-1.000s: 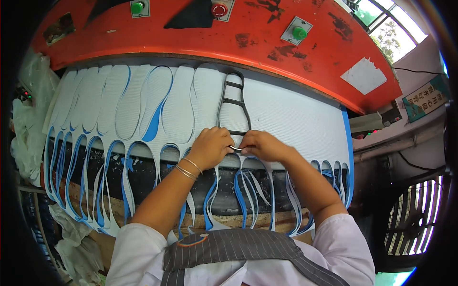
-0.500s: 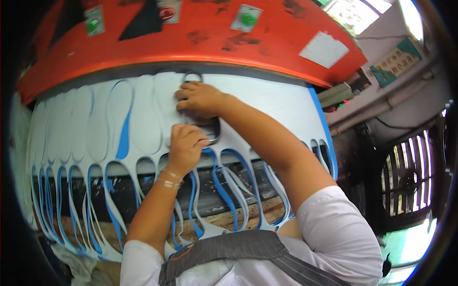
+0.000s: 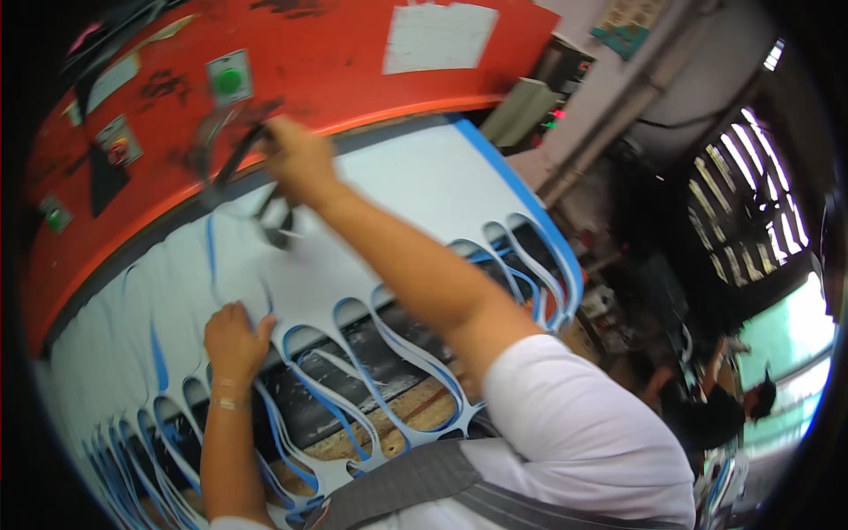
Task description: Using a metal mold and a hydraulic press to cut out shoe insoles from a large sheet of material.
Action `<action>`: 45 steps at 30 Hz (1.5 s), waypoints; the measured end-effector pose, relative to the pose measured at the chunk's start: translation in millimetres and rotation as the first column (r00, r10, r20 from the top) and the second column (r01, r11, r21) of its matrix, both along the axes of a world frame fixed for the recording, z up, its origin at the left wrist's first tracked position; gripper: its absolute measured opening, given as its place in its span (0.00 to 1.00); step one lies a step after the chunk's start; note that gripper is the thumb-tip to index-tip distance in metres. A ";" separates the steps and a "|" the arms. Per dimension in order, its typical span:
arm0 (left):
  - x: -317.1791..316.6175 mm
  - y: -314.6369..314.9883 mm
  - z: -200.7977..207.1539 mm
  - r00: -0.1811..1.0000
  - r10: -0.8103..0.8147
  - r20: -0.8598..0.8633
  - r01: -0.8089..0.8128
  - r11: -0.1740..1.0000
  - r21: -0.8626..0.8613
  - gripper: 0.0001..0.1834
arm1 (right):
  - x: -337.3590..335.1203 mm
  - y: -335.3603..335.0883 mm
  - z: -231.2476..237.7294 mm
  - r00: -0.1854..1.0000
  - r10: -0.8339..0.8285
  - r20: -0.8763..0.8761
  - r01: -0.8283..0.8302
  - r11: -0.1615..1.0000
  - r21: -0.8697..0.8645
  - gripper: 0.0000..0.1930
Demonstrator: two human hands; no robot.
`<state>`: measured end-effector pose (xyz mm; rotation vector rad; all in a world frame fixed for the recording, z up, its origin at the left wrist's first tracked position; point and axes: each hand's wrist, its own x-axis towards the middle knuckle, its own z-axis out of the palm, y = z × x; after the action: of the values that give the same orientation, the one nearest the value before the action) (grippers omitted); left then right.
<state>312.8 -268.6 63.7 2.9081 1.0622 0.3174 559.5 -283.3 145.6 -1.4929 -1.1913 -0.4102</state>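
A white ribbed sheet [image 3: 389, 194] with blue edges lies before the orange machine, with sole-shaped outlines cut into its left part. My right hand [image 3: 300, 159] is closed round a dark metal cutting die [image 3: 237, 157], raised above the sheet's far edge. The die is smeared by motion. On the sheet's near part rests my left hand [image 3: 237, 342], palm down with the thumb apart, holding nothing. Beside it, sole-shaped holes leave a looped web of white and blue offcut strips [image 3: 415, 353] hanging toward me.
Across the back stands the orange machine panel [image 3: 336, 53] with green buttons [image 3: 229, 81] and a red one. A grey box with small lights [image 3: 530, 115] is mounted at right. Another person in dark clothing [image 3: 707, 415] is at the far right, near a barred window [image 3: 751, 194].
The cutting die has come up off the sheet in my right hand, toward the orange panel. My left hand has let go of its near end. The view has swung right.
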 end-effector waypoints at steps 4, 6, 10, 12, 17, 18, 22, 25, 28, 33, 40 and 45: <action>35.2 -1.8 20.9 0.982 0.055 -0.178 -0.052 0.998 0.021 0.22 | 76.7 -81.6 -14.8 0.989 -0.142 -0.037 0.098 0.828 -0.552 0.13; 57.4 -1.2 19.2 0.992 0.001 -0.126 0.014 0.993 0.120 0.23 | 103.8 -112.0 -43.0 0.982 -0.185 -0.031 0.093 0.626 -0.775 0.15; 72.3 39.6 -20.4 0.998 -0.030 -0.059 0.046 0.953 0.298 0.22 | 84.8 -147.3 -83.4 0.973 -0.124 -0.197 -0.083 0.609 -0.789 0.33; 81.2 46.0 -18.2 0.987 0.148 -0.054 -0.130 0.958 0.254 0.23 | 79.5 -181.3 -78.4 0.970 0.114 -0.215 -0.242 0.556 -0.795 0.46; 95.8 47.3 -26.5 0.940 0.341 -0.015 -0.335 0.932 0.140 0.26 | 61.1 -248.0 -100.9 0.902 0.406 -0.147 -0.341 0.463 -0.818 0.50; 98.8 46.7 -25.1 0.939 0.343 0.006 -0.341 0.932 0.124 0.25 | 57.6 -244.1 -103.3 0.925 0.379 -0.035 -0.243 0.517 -0.821 0.48; 97.9 52.5 -8.4 0.939 0.337 -0.066 -0.338 0.941 0.001 0.25 | 47.4 -217.9 -93.5 0.924 0.346 -0.165 -0.346 0.565 -0.749 0.42; 92.7 67.1 -6.2 0.948 0.309 -0.080 -0.306 0.951 0.054 0.25 | 24.3 -173.0 -68.6 0.853 0.424 -0.304 -0.501 0.505 -0.703 0.42; 77.8 75.1 -34.8 0.982 0.183 0.047 -0.188 0.973 0.136 0.26 | -9.3 -133.6 -92.9 0.859 0.483 -0.171 -0.455 0.564 -0.690 0.40; 64.4 78.2 -45.4 0.974 0.119 0.195 -0.118 0.993 -0.018 0.27 | -52.4 -110.5 -109.4 0.884 0.458 -0.094 -0.374 0.573 -0.729 0.41; 59.2 91.8 -48.9 0.968 0.125 0.216 -0.106 0.989 -0.099 0.26 | -63.3 -103.3 -116.0 0.903 0.428 -0.031 -0.307 0.594 -0.744 0.39; 59.1 96.9 -48.5 0.961 0.119 0.249 -0.098 0.991 -0.096 0.26 | -68.9 -95.2 -120.8 0.909 0.412 0.057 -0.246 0.644 -0.725 0.37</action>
<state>372.0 -171.7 15.2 2.6494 1.1625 0.6162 490.6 -378.6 24.7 -1.8379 -1.9108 0.1887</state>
